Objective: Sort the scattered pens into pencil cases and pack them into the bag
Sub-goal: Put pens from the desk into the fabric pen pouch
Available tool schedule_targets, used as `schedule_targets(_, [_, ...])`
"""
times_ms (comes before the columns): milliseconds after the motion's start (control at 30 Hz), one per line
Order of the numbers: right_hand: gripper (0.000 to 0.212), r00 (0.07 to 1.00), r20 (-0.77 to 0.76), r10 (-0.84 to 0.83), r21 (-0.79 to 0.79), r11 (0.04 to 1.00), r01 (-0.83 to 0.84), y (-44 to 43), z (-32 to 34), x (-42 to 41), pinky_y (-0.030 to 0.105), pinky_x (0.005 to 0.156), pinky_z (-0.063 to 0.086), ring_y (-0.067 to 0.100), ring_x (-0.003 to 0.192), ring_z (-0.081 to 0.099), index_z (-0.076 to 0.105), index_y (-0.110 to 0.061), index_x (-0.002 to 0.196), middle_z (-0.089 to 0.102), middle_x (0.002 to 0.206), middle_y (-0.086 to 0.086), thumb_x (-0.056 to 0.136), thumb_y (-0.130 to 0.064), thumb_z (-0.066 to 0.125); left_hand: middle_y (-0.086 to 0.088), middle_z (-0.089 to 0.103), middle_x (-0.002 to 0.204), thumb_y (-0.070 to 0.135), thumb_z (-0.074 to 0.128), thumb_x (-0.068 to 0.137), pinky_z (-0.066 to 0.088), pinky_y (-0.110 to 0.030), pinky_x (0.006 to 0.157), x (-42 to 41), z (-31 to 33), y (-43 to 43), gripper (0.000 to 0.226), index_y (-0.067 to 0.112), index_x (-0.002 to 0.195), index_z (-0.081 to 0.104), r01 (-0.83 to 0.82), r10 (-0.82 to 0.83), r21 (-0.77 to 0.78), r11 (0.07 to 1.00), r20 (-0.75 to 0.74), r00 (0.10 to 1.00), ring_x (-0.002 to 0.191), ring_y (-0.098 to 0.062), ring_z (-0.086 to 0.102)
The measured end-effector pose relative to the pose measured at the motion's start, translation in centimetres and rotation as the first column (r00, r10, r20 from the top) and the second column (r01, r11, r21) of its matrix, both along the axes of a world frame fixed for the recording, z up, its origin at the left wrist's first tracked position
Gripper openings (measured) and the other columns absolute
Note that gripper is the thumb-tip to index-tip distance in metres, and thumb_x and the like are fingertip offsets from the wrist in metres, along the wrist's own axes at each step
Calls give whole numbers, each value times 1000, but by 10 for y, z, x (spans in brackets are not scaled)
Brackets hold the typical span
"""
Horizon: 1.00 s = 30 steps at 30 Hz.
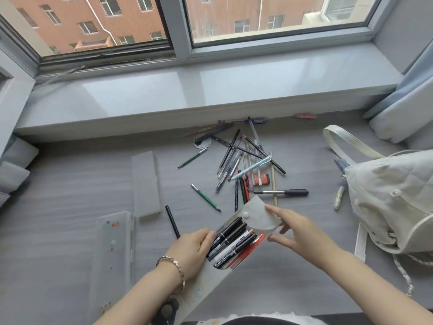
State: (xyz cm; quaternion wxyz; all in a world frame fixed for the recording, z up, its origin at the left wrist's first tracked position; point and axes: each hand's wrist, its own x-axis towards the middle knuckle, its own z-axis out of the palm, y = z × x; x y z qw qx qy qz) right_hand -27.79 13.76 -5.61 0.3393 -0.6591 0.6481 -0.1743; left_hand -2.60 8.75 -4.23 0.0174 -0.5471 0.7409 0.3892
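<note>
A grey soft pencil case lies tilted at the bottom centre, its mouth open and packed with several black, white and red markers. My left hand grips the case's left side. My right hand pinches the case's round-edged flap, which bears a white snap button. Beyond them a heap of scattered pens and pencils lies on the grey surface. A black marker lies just behind the flap. A pale quilted bag with long straps sits at the right.
A frosted closed box case and a clear plastic case with stickers lie at the left. A lone black pen and a green pencil lie between them and the heap. A window sill runs along the back.
</note>
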Motion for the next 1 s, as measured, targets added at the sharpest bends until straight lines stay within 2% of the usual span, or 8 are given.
schedule_targets(167, [59,998,57,15,43,999,-18,1,1,-10,4,70,39,-4,74,58,51,-28,128,66,88,-12,73,-27,75,6,48,62,36,31,98,39,-32,70,6,-1,1,35,16,76,49,88,-88,12,996,-3,996,72,-21,51])
schedule_targets(300, [37,999,32,-19,-45,999,20,4,-1,-11,22,67,44,7,83,60,63,-20,115,71,80,-3,86,-43,57,7,49,61,36,30,98,33,-28,65,9,0,1,35,26,66,41,128,-128,9,992,19,992,70,-18,49])
schedule_targets(400, [36,916,223,-335,47,942,333,4,-7,-2,28,61,46,16,63,62,62,-13,77,63,62,-3,94,-38,42,-2,66,82,38,30,98,45,-32,77,8,-2,1,34,24,86,58,81,-81,4,997,15,997,86,-23,59])
schedule_targets(467, [10,770,311,-558,198,830,521,3,-17,9,21,56,47,20,71,61,59,-15,83,63,70,-5,92,-16,53,-5,64,83,38,29,98,44,-33,78,4,-7,4,33,28,75,51,108,-108,7,994,40,993,90,-25,60])
schedule_targets(600, [52,717,43,-696,-19,717,697,14,-28,20,26,74,36,20,91,44,47,-15,118,45,100,3,74,-18,76,-7,67,97,41,27,98,46,-34,80,-8,-20,14,34,22,93,55,165,-164,8,986,111,980,95,-26,60])
schedule_targets(767, [27,810,-237,-536,-251,840,482,31,-30,21,20,42,27,29,43,54,58,-11,73,59,61,5,62,-12,83,-7,66,108,42,25,98,45,-33,83,-20,-27,13,38,22,108,56,231,-228,11,973,202,953,103,-27,59])
schedule_targets(867, [38,774,-102,-624,-30,780,625,28,-25,12,32,49,29,27,54,44,39,-24,58,43,53,-2,79,-27,71,-2,64,110,43,27,97,45,-31,81,-21,-37,10,37,24,111,56,273,-236,-104,956,275,932,103,-23,59])
schedule_targets(1000, [36,782,62,-620,98,783,614,23,-25,2,34,56,33,27,59,47,46,-13,57,52,56,10,88,-28,59,0,63,88,45,43,80,48,-26,68,-16,-51,16,36,19,101,56,281,-183,-516,809,233,955,80,-19,62])
